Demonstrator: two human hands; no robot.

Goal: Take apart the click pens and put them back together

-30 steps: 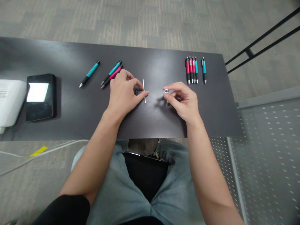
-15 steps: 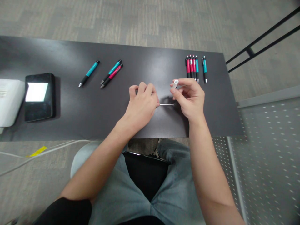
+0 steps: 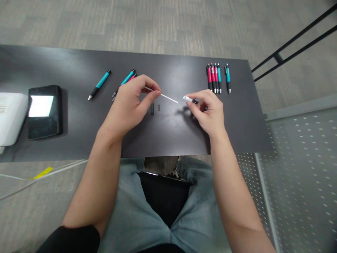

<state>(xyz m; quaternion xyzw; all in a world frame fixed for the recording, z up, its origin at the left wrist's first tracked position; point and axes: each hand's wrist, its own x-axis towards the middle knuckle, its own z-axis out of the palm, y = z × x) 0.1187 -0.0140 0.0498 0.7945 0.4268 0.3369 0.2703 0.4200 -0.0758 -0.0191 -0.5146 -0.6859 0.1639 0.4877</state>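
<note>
Between thumb and fingers, my left hand (image 3: 138, 96) pinches a thin white pen refill (image 3: 169, 98). Its free end points right, toward the open mouth of a white pen barrel (image 3: 187, 98) with a dark part behind it. That barrel is gripped by the fingertips of my right hand (image 3: 207, 107); a small gap separates refill and barrel. On the table below my left fingers lie a short black pen grip (image 3: 152, 108) and a small spring (image 3: 159, 107). My left hand partly covers a red pen (image 3: 132, 77) and a teal pen (image 3: 128, 76).
Several red and teal pens (image 3: 214, 78) lie in a row at the right of the dark table (image 3: 168, 140), with one teal pen (image 3: 228, 78) apart. Another teal pen (image 3: 100, 84) lies left. Farther left are a black device with a lit screen (image 3: 44, 112) and a white box (image 3: 12, 117).
My left hand has lifted the refill off the table and moved left and up, uncovering the black grip and spring. My right hand has tilted the barrel's mouth leftward.
</note>
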